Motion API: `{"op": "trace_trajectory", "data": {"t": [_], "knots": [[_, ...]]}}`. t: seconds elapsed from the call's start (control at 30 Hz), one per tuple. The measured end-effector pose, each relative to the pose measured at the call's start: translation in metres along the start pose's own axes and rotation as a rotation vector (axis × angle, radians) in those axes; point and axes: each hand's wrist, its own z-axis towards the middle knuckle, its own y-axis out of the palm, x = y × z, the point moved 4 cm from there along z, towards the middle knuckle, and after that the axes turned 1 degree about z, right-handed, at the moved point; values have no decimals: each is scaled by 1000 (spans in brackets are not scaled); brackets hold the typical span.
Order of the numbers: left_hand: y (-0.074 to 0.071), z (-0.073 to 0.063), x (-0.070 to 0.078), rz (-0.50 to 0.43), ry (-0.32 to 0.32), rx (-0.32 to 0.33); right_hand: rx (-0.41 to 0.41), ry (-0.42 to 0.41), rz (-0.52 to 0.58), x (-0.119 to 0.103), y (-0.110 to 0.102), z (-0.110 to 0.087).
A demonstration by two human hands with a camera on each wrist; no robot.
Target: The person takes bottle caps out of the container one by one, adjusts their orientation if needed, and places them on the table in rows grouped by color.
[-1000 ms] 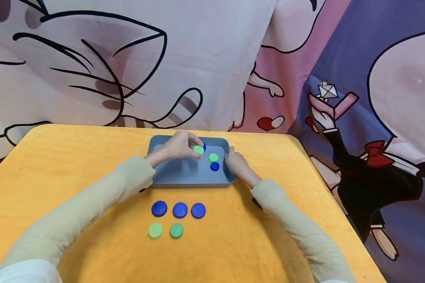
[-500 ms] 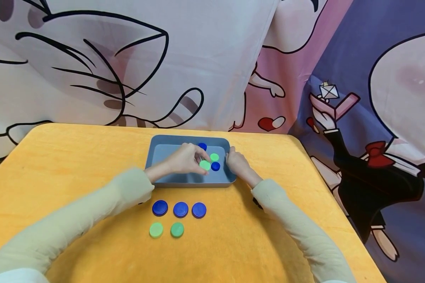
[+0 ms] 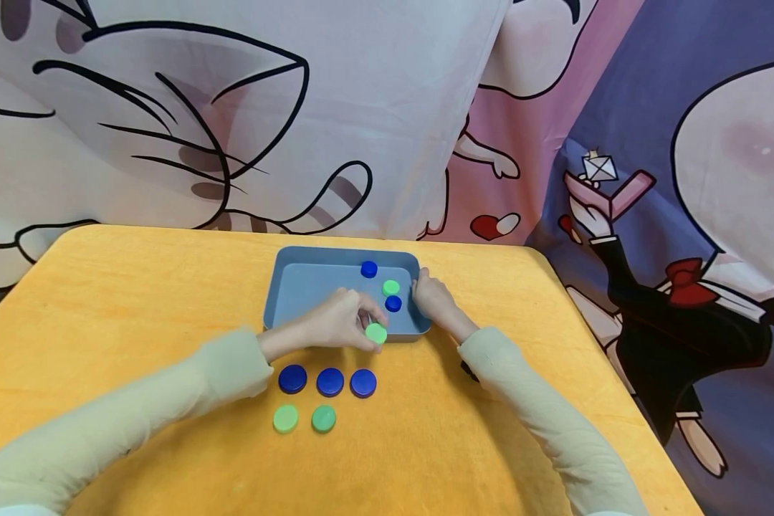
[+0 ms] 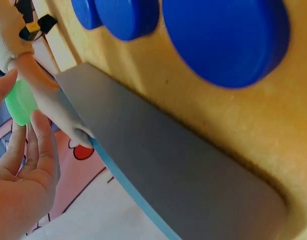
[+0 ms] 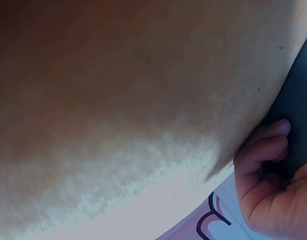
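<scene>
My left hand (image 3: 338,320) pinches a light green bottle cap (image 3: 376,333) between thumb and fingers, over the front wall of a grey-blue tray (image 3: 306,279). The left wrist view shows that cap (image 4: 22,102) held at the fingertips. Gripping the tray's right rim is my right hand (image 3: 433,297); in the right wrist view its curled fingers (image 5: 266,147) lie against the tray wall. Inside the tray are a light green cap (image 3: 390,287) and two blue caps, one at the back (image 3: 369,269) and one farther forward (image 3: 393,304).
In front of the tray, three blue caps (image 3: 330,382) form a row on the yellow table (image 3: 168,301). Nearer lie a light green cap (image 3: 286,418) and a darker green cap (image 3: 324,418). A printed cloth (image 3: 387,122) hangs behind the table.
My left hand has carried the light green cap from the back of the tray forward, over its front wall. The right hand stays on the right rim.
</scene>
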Motion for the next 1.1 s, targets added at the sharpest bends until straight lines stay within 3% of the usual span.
{"op": "trace_trajectory", "data": {"t": [0.27, 0.57, 0.9, 1.1], "knots": [[12, -17, 8, -41, 17, -54, -14, 26, 6, 1, 2, 2], [31, -34, 8, 4, 77, -95, 2, 19, -6, 3, 3, 4], [51, -50, 8, 15, 76, -150, -18, 37, -2, 2, 4, 6], [59, -56, 10, 26, 43, -192, -16, 35, 7, 4, 5, 6]]}}
